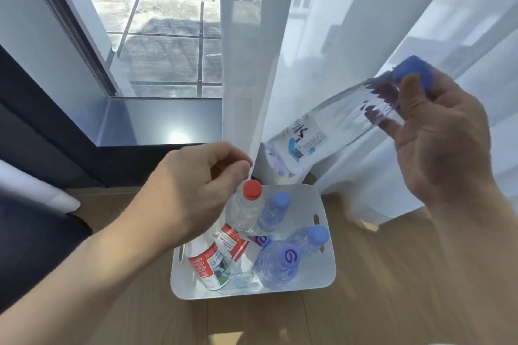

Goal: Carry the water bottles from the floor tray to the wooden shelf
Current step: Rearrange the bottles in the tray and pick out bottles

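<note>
A white tray [325,280] sits on the wooden floor and holds several water bottles. My right hand [443,148] grips a clear bottle with a blue cap [330,131] by its neck, tilted, above and behind the tray. My left hand [196,193] hovers over the tray's left side, fingers curled, just above a red-capped bottle [248,207]; I cannot tell if it touches the cap. A red-labelled bottle [207,263] lies under the left wrist. Purple-capped bottles [280,260] stand at the tray's right. The wooden shelf is out of sight.
A sheer white curtain [336,36] hangs behind the tray, its edge touching my left fingers. A dark window sill [162,120] and glass door are at the back left. Dark furniture [33,218] stands at the left. Wooden floor [406,302] surrounds the tray.
</note>
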A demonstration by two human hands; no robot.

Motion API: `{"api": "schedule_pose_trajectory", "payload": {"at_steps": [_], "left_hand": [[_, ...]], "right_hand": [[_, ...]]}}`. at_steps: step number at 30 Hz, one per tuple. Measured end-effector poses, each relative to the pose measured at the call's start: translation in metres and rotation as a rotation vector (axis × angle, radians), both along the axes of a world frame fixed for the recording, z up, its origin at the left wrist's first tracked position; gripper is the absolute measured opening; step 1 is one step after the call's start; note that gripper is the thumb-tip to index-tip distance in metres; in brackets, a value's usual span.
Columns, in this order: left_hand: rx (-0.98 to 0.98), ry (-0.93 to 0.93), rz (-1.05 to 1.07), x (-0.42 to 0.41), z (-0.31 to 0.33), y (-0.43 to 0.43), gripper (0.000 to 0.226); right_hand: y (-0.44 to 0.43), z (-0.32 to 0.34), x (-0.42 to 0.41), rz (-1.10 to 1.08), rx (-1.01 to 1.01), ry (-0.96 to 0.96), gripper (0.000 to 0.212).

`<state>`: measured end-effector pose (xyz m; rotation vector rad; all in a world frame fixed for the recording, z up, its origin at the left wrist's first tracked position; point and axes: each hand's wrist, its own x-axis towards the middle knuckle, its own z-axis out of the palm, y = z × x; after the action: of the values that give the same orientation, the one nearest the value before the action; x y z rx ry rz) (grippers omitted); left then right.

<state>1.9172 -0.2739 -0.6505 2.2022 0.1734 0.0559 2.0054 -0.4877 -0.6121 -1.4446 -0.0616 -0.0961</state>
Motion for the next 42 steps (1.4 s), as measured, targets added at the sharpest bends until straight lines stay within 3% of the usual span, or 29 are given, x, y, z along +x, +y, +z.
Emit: {"api": "schedule_pose_trajectory", "payload": {"at_steps": [2, 5, 9, 11, 15, 19, 21, 24, 27, 32, 34, 42], "left_hand": [[-0.276, 0.076, 0.010, -0.002, 0.004, -0.004, 0.018], [-0.604, 0.232, -0.021, -0.010, 0.001, -0.008, 0.046], [-0.866, 0.403, -0.119, -0.020, 0.005, -0.007, 0.042], [-0.878, 0.363, -0.069, -0.022, 0.007, -0.002, 0.038], [-0.724, 0.255, 0.044, -0.022, 0.004, 0.007, 0.031], [-0.684, 0.265, -0.008, -0.017, 0.003, 0.012, 0.017], [-0.678, 0.286, -0.073, -0.015, 0.008, 0.023, 0.017], [-0.535, 0.287, -0.149, -0.014, 0.017, 0.045, 0.018], [-0.298, 0.334, -0.147, -0.013, 0.017, 0.051, 0.010], [0.633, 0.443, -0.216, -0.023, -0.039, 0.028, 0.015], [0.835, 0.507, -0.306, -0.027, -0.072, 0.015, 0.022], [0.973, 0.615, -0.330, -0.024, -0.112, 0.019, 0.030]], "right_hand": [[0.016, 0.005, -0.007, 0.045, 0.185, 0.092, 0.019], [0.042, 0.000, -0.021, 0.171, 0.303, 0.257, 0.028], [0.060, -0.005, -0.025, 0.362, 0.462, 0.359, 0.033], [0.066, -0.005, -0.024, 0.425, 0.515, 0.371, 0.036], [0.068, -0.008, -0.022, 0.405, 0.458, 0.340, 0.033], [0.067, -0.010, -0.022, 0.309, 0.285, 0.268, 0.027], [0.064, -0.011, -0.019, 0.208, 0.084, 0.124, 0.016], [0.057, -0.014, -0.015, 0.023, -0.290, -0.116, 0.016], [0.047, -0.017, -0.011, -0.053, -0.509, -0.193, 0.027], [0.037, -0.030, 0.000, 0.019, -0.833, -0.157, 0.032], [0.035, -0.045, 0.004, 0.079, -0.923, -0.110, 0.033], [0.022, -0.115, 0.022, 0.216, -1.125, 0.082, 0.039]]}}
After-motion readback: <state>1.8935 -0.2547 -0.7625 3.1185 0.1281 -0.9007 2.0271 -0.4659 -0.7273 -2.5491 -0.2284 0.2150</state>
